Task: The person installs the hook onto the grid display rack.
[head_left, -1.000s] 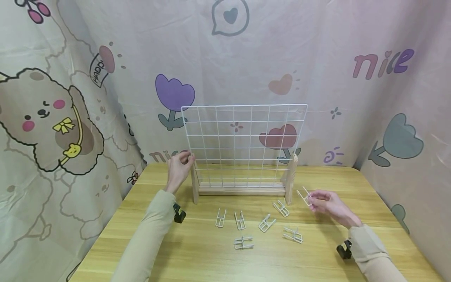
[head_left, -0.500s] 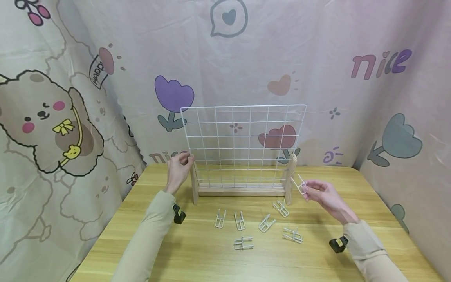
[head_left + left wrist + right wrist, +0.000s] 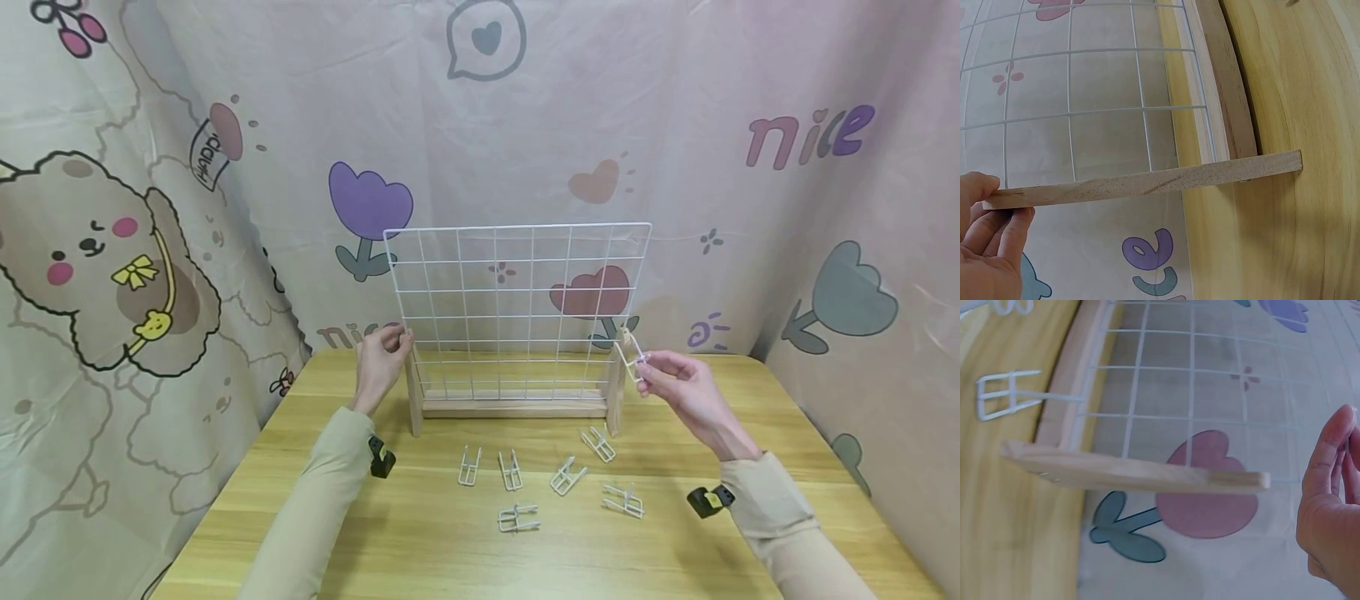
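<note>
R hand (image 3: 686, 392) holds a white wire hook (image 3: 636, 361), thumb + fingers pinching its near end; prongs point up & to the L, away from the palm; in head view they overlap the R upright (image 3: 617, 387) near its top; can't tell if they touch it. L hand (image 3: 382, 358) is at the stand's other side, thumb on one face & fingers on the opp. face of the L upright (image 3: 1147, 180), pinching its top end; wire grid (image 3: 532, 290) stands btwn the two uprights, above a wooden bottom rail (image 3: 514, 407); 6 loose hooks (image 3: 511, 471) lie on the tabletop (image 3: 420, 542) in front of the stand, well apart from L fingers & below R hand.

Hard to see: head view has the hook's near end partly covered by R fingertips; thin wires blend w/ the pale upright; in R wrist view the hand is cut off at the right edge, held hook can't be made out, pic is soft; one loose hook shows whole there, another is cropped at top left; L wrist view crops the L hand at left & cuts off the grid; L upright's tip is partly covered by fingers.
</note>
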`<state>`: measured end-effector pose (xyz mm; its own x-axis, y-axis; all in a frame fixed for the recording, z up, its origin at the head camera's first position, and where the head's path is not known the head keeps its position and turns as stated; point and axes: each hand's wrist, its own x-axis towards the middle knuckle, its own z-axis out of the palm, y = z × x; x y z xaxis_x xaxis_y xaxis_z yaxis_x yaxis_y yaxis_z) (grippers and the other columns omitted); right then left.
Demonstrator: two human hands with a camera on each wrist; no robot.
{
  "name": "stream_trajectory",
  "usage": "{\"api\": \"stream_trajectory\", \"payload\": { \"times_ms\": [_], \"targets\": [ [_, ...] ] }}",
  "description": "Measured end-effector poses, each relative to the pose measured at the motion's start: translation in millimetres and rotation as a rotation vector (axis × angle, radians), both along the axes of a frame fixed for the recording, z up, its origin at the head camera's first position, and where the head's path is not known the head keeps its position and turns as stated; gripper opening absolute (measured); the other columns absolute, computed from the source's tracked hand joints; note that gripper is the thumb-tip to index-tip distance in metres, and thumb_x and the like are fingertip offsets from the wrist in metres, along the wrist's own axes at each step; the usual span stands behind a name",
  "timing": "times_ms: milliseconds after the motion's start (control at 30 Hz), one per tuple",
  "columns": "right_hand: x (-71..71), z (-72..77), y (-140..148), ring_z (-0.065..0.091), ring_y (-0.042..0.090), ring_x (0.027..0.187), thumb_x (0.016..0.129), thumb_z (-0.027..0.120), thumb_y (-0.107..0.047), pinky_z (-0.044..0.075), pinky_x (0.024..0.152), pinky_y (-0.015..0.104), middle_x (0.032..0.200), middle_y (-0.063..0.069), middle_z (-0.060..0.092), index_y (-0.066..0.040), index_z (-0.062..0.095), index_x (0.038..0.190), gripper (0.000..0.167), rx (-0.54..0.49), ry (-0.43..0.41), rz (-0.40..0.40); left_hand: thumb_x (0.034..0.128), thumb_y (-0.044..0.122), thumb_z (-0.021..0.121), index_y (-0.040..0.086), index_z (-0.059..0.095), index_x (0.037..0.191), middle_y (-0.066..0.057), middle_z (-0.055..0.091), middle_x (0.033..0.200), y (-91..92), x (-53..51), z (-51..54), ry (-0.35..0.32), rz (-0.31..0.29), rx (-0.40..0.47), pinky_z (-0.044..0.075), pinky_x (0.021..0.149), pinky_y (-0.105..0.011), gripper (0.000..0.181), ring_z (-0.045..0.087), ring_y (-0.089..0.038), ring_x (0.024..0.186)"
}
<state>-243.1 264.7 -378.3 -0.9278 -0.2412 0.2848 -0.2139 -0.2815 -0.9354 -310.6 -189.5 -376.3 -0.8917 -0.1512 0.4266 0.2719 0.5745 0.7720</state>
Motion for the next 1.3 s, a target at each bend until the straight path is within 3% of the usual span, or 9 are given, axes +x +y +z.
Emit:
{"api": "stream_trajectory", "payload": {
  "times_ms": [300,867,1300],
  "targets": [
    [-9.7,32.0,-17.6,0.073,0.011,0.078,0.096,0.058,0.008,0.060,0.076,0.021,0.093,0.003,0.077,-0.006,0.074,0.101,0.021,-0.124,0.032,-0.048,0.0969,0.012,0.065,-0.003,0.070,0.121,-0.021,0.073,0.114,-1.3,-0.4,-1.2,0.003,0.002,-0.003,0.058,0.092,-0.050,0.028,0.072,-0.035,0.108],
    [-32.3,71.0,-24.5,0.076,0.017,0.076,0.091,0.064,0.009,0.061,0.075,0.025,0.092,0.012,0.079,0.001,0.074,0.097,0.014,-0.373,-0.018,-0.099,0.0980,0.015,0.064,-0.002,0.069,0.122,-0.021,0.073,0.115,-1.2,-0.2,-3.1,-0.007,-0.010,-0.002,0.059,0.089,-0.049,0.030,0.073,-0.035,0.107],
    [-42.8,90.1,-30.6,0.077,0.018,0.076,0.090,0.067,0.009,0.061,0.075,0.025,0.091,0.011,0.079,0.001,0.074,0.097,0.012,-0.371,-0.011,-0.134,0.0978,0.015,0.064,-0.002,0.068,0.123,-0.023,0.072,0.116,-0.3,-0.1,-1.8,-0.021,-0.005,0.002,0.058,0.091,-0.049,0.031,0.072,-0.037,0.108]
  ]
}}
